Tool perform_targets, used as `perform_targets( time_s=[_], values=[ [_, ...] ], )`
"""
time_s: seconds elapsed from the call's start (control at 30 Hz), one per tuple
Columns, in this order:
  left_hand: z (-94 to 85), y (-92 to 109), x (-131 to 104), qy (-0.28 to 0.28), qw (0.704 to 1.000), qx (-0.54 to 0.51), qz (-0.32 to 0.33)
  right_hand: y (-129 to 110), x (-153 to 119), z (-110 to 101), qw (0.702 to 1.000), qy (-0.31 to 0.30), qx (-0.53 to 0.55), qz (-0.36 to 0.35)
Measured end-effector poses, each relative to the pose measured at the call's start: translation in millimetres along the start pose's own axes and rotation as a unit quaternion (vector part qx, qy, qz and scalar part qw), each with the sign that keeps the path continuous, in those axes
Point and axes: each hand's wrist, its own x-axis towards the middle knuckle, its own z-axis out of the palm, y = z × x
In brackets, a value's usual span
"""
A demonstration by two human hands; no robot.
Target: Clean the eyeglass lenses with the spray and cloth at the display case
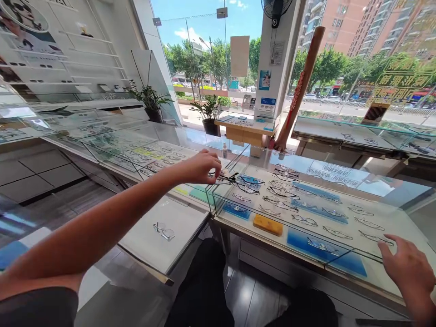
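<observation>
"Pinching a pair of dark eyeglasses (231,178), the left hand (207,167) is almost at the centre of the view, over the desk (303,259). What could go wrong there?"

"A slip, mainly. The hold looks light and the forearm (129,206) is stretched far out, so a loose pinch could drop the pair onto the glass top (296,159)."

"Anything close enough to knock?"

"A small bottle (225,150) stands between one and two o'clock from that hand. A careless swing of the wrist could tip it over."

"And the right hand (410,265), down at four o'clock?"

"It grasps nothing; thumb and forefinger are parted near some thin-rimmed eyeglasses (373,236). Whether it touches anything, one cannot tell. Leaning weight there could smear or strain the pane."

"What about seven o'clock?"

"Some loose eyeglasses (163,230) lie on a white ledge (146,247). It juts out beside the person's leg (204,277), so a bump from the knee could jolt it and perhaps send that pair sliding towards the edge."
</observation>
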Motion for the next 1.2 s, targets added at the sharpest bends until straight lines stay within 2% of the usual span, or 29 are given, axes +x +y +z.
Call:
perform_targets(
  time_s=[0.1, 0.23, 0.37, 0.5, 0.63, 0.83, 1.07, 1.2],
  values=[
    [19.3, 4, 70, 0.029, 0.997, 0.035, 0.056, -16, -5, -8, 1.000, 0.007, 0.012, 0.002],
    [56.4, -3, 145, 0.038, 0.994, 0.077, 0.070, -26, -9, -15, 1.000, 0.021, 0.008, 0.006],
    [91.8, -18, 196, 0.039, 0.993, 0.083, 0.070, -27, -9, -15, 1.000, 0.030, -0.003, -0.005],
    [117.9, -29, 228, 0.038, 0.993, 0.089, 0.075, -26, -9, -12, 0.999, 0.040, 0.002, -0.013],
    [131.6, -32, 246, 0.032, 0.991, 0.097, 0.089, -25, -10, -9, 0.999, 0.049, 0.010, -0.020],
    [134.9, -34, 253, 0.026, 0.989, 0.103, 0.104, -22, -10, -7, 0.998, 0.059, 0.006, -0.022],
    [128.2, -26, 237, 0.030, 0.990, 0.084, 0.107, -22, -9, -9, 0.999, 0.051, 0.006, -0.008],
    [110.1, -10, 210, 0.063, 0.993, 0.058, 0.077, -23, -10, -11, 0.999, 0.052, 0.009, -0.010]
  ],
)
